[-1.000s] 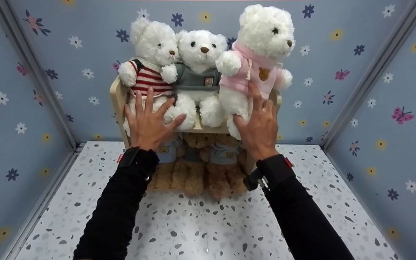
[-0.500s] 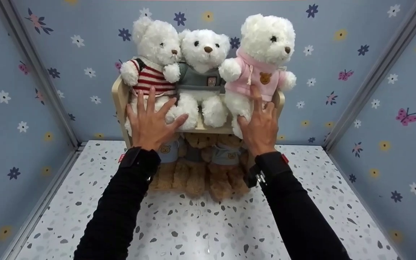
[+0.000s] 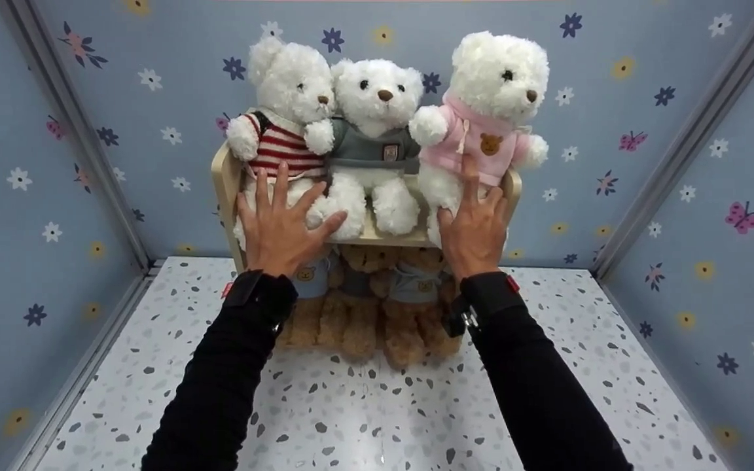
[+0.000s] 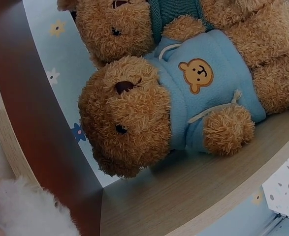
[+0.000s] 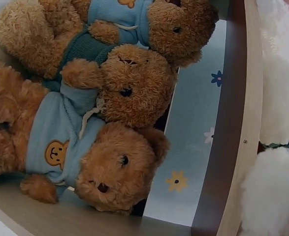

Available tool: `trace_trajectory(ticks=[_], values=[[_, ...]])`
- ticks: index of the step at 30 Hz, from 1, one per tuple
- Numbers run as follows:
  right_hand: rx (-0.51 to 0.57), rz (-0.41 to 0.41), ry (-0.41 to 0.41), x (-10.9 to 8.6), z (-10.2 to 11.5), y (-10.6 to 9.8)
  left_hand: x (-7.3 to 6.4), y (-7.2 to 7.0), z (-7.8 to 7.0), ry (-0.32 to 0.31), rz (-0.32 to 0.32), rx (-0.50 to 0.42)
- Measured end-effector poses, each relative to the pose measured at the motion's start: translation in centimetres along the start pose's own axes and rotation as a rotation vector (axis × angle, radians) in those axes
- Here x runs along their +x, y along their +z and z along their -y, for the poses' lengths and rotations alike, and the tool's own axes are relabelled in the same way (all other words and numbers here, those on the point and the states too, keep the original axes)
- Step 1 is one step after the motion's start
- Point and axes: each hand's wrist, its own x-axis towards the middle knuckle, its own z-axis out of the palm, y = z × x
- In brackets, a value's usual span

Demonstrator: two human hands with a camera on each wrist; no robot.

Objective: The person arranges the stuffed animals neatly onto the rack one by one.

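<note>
Left fingers [image 3: 281, 188] lie spread against a striped-sweater bear [image 3: 285, 147]; right fingers [image 3: 470, 181], grip unclear, touch a pink-clad bear [image 3: 475, 140], apparently steadying both.

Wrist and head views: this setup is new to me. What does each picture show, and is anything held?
No machine: these are a person's left hand and right hand. The wide picture looks down from the head; the close, turned ones look from each wrist at brown bears inside a wooden shelf. It stands on a speckled surface, with three white bears on its upper level. The left hand rests, fingers spread, on the striped bear; the right touches the pink bear; I can't tell if it grips.
</note>
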Motion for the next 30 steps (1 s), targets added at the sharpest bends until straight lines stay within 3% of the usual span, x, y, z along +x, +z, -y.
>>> trace_trajectory(ticks=[7,17,30], values=[[-0.059,0.034,-0.019,0.25,-0.06,0.15,-0.04,-0.06,-0.28,-0.004,-0.008,-0.007],[-0.052,0.18,-0.032,0.17,-0.42,-0.3,0.03,-0.09,-0.23,0.0,-0.019,-0.005],[-0.082,0.292,-0.08,-0.48,-1.02,-0.52,-0.25,0.19,-0.12,0.004,-0.01,-0.001]])
